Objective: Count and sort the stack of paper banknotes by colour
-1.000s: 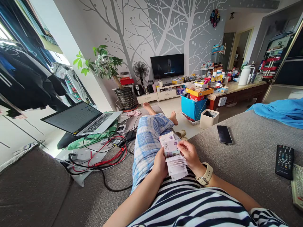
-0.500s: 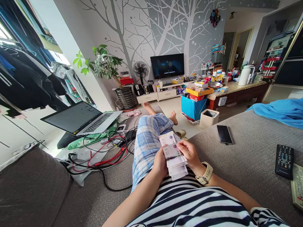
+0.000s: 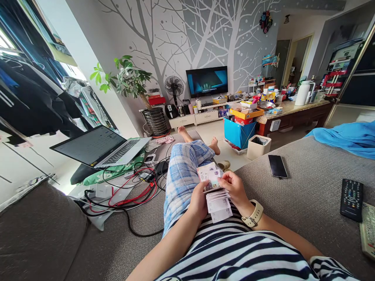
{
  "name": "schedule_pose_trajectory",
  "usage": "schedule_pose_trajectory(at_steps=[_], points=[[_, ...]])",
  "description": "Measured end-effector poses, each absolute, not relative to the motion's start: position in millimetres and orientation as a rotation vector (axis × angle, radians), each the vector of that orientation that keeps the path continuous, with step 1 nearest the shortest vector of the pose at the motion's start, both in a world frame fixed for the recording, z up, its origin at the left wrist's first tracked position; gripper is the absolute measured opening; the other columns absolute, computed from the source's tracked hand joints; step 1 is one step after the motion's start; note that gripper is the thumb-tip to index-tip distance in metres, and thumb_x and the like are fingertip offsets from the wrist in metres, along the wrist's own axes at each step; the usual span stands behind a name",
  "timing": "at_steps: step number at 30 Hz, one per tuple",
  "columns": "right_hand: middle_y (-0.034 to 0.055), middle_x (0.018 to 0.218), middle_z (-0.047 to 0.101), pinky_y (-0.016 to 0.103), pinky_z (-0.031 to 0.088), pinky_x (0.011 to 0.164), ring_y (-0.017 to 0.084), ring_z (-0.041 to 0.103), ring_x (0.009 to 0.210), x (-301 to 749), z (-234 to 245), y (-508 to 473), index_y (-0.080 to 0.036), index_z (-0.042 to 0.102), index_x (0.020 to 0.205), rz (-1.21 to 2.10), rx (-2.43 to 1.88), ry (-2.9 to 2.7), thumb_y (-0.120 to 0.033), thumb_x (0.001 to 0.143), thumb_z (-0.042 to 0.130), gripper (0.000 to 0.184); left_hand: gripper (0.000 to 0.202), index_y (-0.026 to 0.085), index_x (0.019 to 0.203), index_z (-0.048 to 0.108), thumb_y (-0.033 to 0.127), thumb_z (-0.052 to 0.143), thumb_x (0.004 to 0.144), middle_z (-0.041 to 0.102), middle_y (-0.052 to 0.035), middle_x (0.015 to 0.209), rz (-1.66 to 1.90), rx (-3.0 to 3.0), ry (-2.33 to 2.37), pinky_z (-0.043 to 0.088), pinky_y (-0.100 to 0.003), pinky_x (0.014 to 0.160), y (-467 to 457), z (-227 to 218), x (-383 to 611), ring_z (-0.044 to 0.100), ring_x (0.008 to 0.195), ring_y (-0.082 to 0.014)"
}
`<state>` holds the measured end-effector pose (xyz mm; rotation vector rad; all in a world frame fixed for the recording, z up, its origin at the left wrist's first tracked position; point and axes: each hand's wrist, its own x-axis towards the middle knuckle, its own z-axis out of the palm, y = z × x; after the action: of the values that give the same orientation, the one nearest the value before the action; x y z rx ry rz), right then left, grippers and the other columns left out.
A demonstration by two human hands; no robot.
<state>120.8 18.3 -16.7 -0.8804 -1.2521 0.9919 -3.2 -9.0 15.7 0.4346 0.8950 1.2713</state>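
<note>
A stack of banknotes (image 3: 219, 203) lies fanned over my lap, several of them folded down toward my striped shirt. My left hand (image 3: 199, 200) grips the stack at its left side, thumb on top. Between the thumb and fingers of my right hand (image 3: 234, 189) is the right edge of an upper banknote (image 3: 213, 178), which shows a large 5. More notes stick out behind it at the far end. The palm sides of both hands are hidden. A cream watch (image 3: 253, 214) is on my right wrist.
To my left are a laptop (image 3: 101, 148) and tangled cables (image 3: 137, 195) on the grey sofa (image 3: 295, 207). On the right lie a phone (image 3: 277, 166), a black remote (image 3: 352, 200) and a blue cloth (image 3: 348, 138). A bin (image 3: 259, 148) stands beyond the sofa edge.
The upper note has tilted and shifted in my fingers, now showing its large 5. My left thumb lies further over the stack. The television picture has changed.
</note>
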Motion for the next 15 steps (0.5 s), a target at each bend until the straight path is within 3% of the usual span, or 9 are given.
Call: schedule_pose_trajectory(at_steps=[9, 15], points=[[-0.0043, 0.054, 0.04, 0.024, 0.03, 0.051, 0.011, 0.035, 0.052, 123.7, -23.3, 21.2, -0.02, 0.047, 0.06, 0.872, -0.913, -1.365, -0.051, 0.082, 0.061, 0.041, 0.02, 0.011, 0.088, 0.065, 0.013, 0.063, 0.069, 0.071, -0.0067, 0.069, 1.35, 0.544, 0.922, 0.054, -0.032, 0.068, -5.8, 10.2, -4.2, 0.066, 0.059, -0.0185], [-0.0041, 0.054, 0.041, 0.024, 0.029, 0.05, 0.011, 0.035, 0.052, 123.6, -23.5, 21.1, -0.02, 0.046, 0.061, 0.846, -0.93, -1.375, -0.05, 0.084, 0.059, 0.04, 0.024, 0.009, 0.096, 0.066, 0.021, 0.059, 0.077, 0.073, -0.0118, 0.08, 1.323, 0.462, 0.896, 0.056, -0.036, 0.074, -7.9, 12.9, -1.8, 0.071, 0.073, -0.0234]])
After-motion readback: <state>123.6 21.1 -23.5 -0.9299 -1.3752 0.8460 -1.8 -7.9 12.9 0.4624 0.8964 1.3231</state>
